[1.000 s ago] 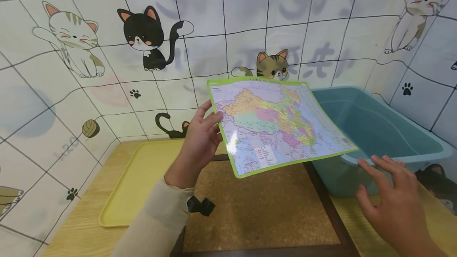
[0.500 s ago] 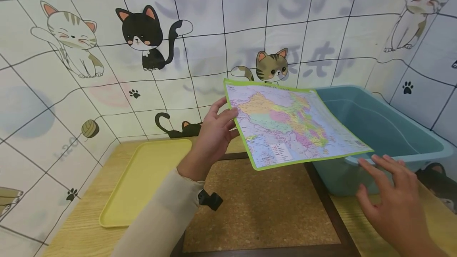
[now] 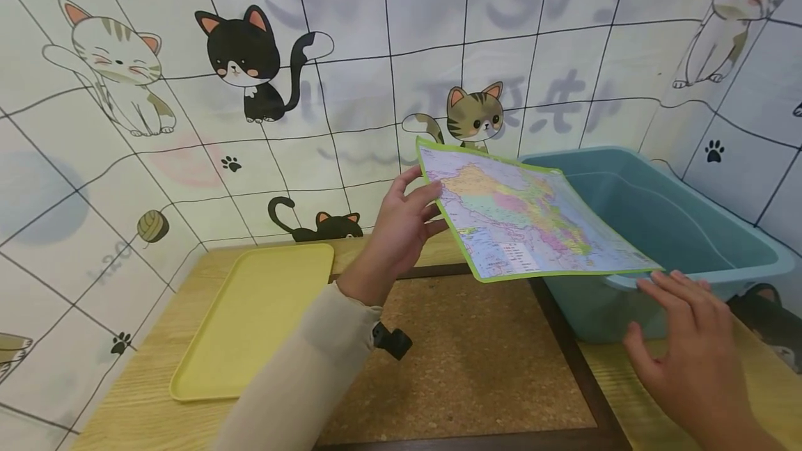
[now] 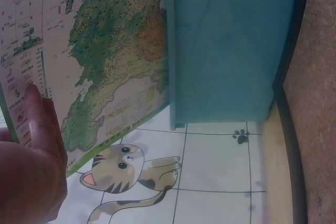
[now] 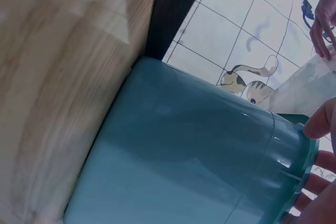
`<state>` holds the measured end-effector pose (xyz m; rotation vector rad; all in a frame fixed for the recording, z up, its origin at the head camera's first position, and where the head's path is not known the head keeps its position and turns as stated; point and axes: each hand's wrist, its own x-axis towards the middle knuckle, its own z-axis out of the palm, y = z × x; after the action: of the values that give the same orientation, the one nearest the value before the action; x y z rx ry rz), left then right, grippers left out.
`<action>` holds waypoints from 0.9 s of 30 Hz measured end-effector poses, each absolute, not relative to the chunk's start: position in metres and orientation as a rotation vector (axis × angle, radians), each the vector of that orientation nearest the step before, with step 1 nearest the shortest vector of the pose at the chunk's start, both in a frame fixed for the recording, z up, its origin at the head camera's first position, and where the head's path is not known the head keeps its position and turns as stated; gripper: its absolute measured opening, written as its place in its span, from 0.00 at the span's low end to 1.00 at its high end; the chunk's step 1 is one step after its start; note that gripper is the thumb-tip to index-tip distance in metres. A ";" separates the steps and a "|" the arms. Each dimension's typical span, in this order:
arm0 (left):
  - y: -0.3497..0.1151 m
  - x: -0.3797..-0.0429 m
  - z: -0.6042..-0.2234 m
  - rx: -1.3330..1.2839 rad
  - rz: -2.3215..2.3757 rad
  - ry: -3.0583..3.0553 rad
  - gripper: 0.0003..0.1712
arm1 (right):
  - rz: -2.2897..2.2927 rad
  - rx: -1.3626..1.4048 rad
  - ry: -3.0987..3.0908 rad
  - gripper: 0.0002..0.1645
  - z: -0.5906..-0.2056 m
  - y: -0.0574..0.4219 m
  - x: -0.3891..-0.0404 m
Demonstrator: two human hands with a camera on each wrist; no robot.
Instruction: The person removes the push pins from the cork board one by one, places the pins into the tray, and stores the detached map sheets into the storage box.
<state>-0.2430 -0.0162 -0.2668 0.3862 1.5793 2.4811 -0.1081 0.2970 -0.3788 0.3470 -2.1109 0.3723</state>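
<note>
My left hand [image 3: 401, 228] pinches a map sheet [image 3: 520, 221] by its left edge, thumb on top and fingers underneath. The sheet has a bright green border and coloured regions; its far right corner overlaps the rim of a blue-green plastic tub [image 3: 677, 221]. From the left wrist view the underside shows too, printed with a green and brown relief map [image 4: 115, 40]. My right hand [image 3: 695, 346] is at the tub's near rim with its fingers spread and relaxed, fingertips right at the edge. In the right wrist view its thumb [image 5: 320, 121] lies close to that rim.
Below the map lies a cork board [image 3: 476, 360] with a dark wooden frame. A yellow tray [image 3: 257, 319] is on the wooden table [image 3: 138, 381] at left. Behind stands a wall [image 3: 363, 75] with cat drawings and a grid pattern.
My left hand has carried the map to the right, toward the tub, and the sheet looks flatter to the view. My right hand has stayed nearly still.
</note>
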 end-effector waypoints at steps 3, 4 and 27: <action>-0.012 -0.246 -0.269 0.365 2.478 1.576 0.27 | 0.377 0.352 -2.106 0.42 -0.378 0.297 -0.108; -0.011 -0.246 -0.269 0.360 2.478 1.573 0.27 | 0.371 0.350 -2.118 0.42 -0.378 0.297 -0.107; 0.030 -0.259 -0.279 0.301 2.450 1.579 0.28 | 0.374 0.350 -2.132 0.42 -0.377 0.297 -0.107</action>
<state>-0.2587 0.0296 -0.2786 0.3012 1.5790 2.4501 -0.1071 0.2973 -0.3770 0.3503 -2.1319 0.3740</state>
